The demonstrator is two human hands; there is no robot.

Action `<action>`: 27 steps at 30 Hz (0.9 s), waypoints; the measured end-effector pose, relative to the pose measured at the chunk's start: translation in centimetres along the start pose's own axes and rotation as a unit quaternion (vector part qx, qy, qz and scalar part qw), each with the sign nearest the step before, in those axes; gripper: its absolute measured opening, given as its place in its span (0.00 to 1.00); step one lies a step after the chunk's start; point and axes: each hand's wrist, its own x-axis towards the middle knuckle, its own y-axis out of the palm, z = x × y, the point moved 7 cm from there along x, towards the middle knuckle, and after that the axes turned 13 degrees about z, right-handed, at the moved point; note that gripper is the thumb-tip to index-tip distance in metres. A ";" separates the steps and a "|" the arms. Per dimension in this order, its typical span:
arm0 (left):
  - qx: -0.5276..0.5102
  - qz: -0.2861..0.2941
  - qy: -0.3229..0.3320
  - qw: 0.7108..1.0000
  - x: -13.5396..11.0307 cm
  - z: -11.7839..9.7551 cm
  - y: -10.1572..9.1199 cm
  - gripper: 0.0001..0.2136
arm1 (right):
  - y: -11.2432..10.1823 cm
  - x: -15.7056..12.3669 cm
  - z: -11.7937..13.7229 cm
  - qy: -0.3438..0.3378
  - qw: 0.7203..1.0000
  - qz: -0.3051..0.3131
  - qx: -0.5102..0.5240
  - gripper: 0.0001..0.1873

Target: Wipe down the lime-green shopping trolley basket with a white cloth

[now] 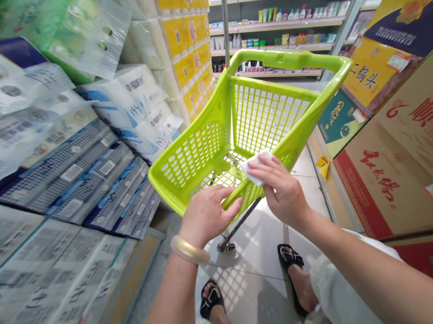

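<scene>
A bright green plastic shopping cart with perforated walls stands in front of me on a metal frame, and its basket shows no goods inside. My left hand, with a gold bangle at the wrist, is closed around the cart's near rim, thumb on my side. Just right of it, my right hand presses a folded white wipe onto the same rim. The fingers lie over the wipe and partly hide it.
Stacked tissue packs line the left side, with taller yellow-and-white packs behind. Cardboard cartons are piled close on the right. Shelves of bottles and boxes stand at the back. My sandalled feet are on the tiled floor.
</scene>
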 end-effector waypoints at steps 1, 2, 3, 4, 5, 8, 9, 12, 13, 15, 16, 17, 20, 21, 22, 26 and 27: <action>0.001 0.002 -0.003 1.000 0.0 0.1 0.0 0.11 | 0.5 -0.1 0.9 -0.026 0.999 0.023 0.004 0.21; 0.002 0.003 -0.006 1.000 0.0 0.1 0.1 0.11 | 1.0 -0.1 1.7 -0.049 0.998 0.043 0.007 0.21; 0.002 0.004 -0.008 1.000 0.0 0.1 0.1 0.11 | 1.2 -0.1 2.1 -0.062 0.996 0.056 0.008 0.20; 0.001 0.004 -0.009 1.000 0.0 0.1 0.0 0.11 | 1.1 -0.1 2.0 -0.062 0.996 0.058 0.007 0.20; 0.000 0.002 -0.007 1.000 0.0 0.0 0.0 0.11 | 0.8 0.1 1.4 -0.049 0.998 0.047 0.004 0.20; -0.006 -0.002 -0.005 1.000 0.0 -0.1 -0.1 0.13 | -0.9 0.3 -1.5 0.025 0.999 -0.019 -0.005 0.21; -0.007 -0.002 -0.006 1.000 0.0 -0.1 -0.1 0.13 | -1.2 0.3 -2.0 0.042 0.998 -0.036 -0.005 0.21; -0.003 -0.004 -0.004 1.000 0.0 0.0 -0.1 0.12 | -0.7 0.0 -1.1 0.028 0.999 -0.026 0.001 0.22; 0.001 -0.003 -0.004 1.000 0.0 0.0 0.0 0.12 | -0.2 -0.1 -0.1 0.004 1.000 -0.004 0.004 0.22; 0.009 0.000 -0.008 1.000 0.0 0.1 0.1 0.11 | 0.9 -0.2 1.6 -0.045 0.998 0.043 0.011 0.22; 0.011 0.000 -0.010 1.000 0.0 0.1 0.1 0.11 | 1.1 -0.2 1.9 -0.057 0.997 0.055 0.013 0.22; 0.010 -0.002 -0.011 1.000 0.0 0.2 0.1 0.11 | 1.0 -0.1 1.8 -0.055 0.997 0.056 0.015 0.22; 0.002 -0.012 -0.003 1.000 -0.1 0.1 0.0 0.12 | -0.4 0.2 -0.7 0.009 1.000 0.001 0.011 0.22; 0.000 -0.013 -0.003 1.000 -0.1 0.1 0.0 0.12 | -0.8 0.2 -1.5 0.030 0.999 -0.019 0.008 0.22; -0.002 -0.012 -0.002 1.000 -0.1 0.1 0.0 0.12 | -1.0 0.2 -1.9 0.043 0.999 -0.032 0.006 0.21; -0.003 -0.006 -0.003 1.000 0.0 0.0 0.0 0.11 | 0.2 -0.2 0.5 -0.006 1.000 0.010 0.014 0.22; -0.001 -0.005 -0.007 1.000 0.0 0.1 0.0 0.10 | 0.8 -0.3 1.5 -0.030 0.999 0.033 0.018 0.22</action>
